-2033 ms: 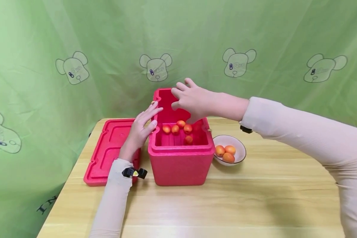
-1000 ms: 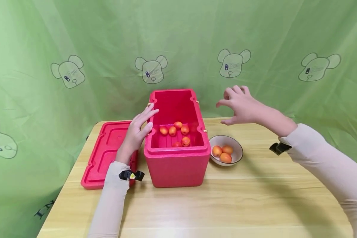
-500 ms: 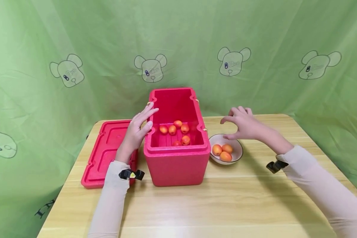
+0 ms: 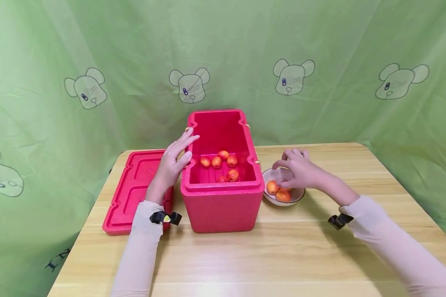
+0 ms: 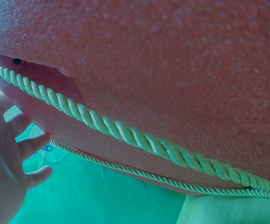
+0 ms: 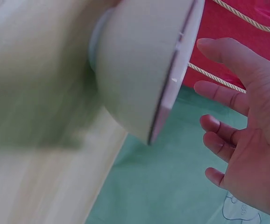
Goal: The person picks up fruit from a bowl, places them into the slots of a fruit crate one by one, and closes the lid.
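A tall red foam box (image 4: 223,212) stands uncovered on the table, with several small orange-red oval fruits (image 4: 216,162) on its floor. My left hand (image 4: 169,167) rests against the box's left side near the rim, fingers stretched out. In the left wrist view, a twisted rope (image 5: 130,135) runs along the box wall beside that hand. Right of the box is a white bowl (image 4: 272,175) with a dark rim. My right hand (image 4: 302,171) hovers over it, thumb and fingers spread apart. Orange fruits (image 4: 283,195) lie in the bowl, one partly hidden behind the thumb.
The red lid (image 4: 120,214) lies on the table left of the box, partly under my left forearm. A green curtain (image 4: 238,49) with mouse-head drawings hangs behind the wooden table (image 4: 282,255).
My right hand has left the box, swung right and come down over the bowl. One more fruit shows in the box than at first. The left hand stays at the box's side.
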